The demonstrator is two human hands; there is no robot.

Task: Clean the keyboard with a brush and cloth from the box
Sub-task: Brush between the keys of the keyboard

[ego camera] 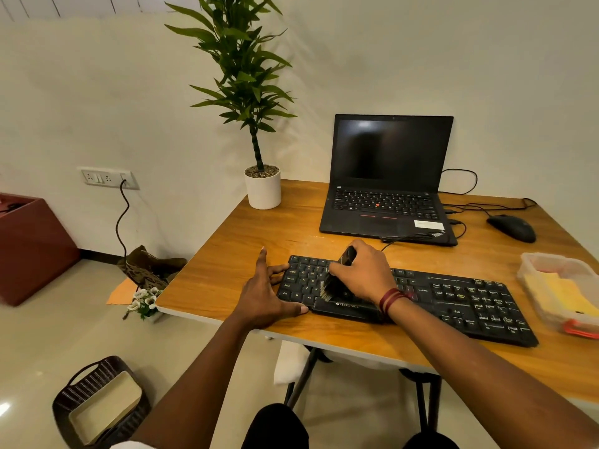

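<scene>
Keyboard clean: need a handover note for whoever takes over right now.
Left hand: open, fingers spread, bracing the left end of the keyboard.
Right hand: grips the brush, bristles on the left-side keys.
Box: open at the right edge of the table, yellow cloth inside.
Done: brush out and in use; how much is brushed cannot be told.
Left: brush across the other keys, then wipe with the cloth.

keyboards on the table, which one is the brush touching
The separate black keyboard near the table's front edge. The right hand holds the brush on its left keys, and the left hand rests against its end; the laptop behind is untouched.
</scene>
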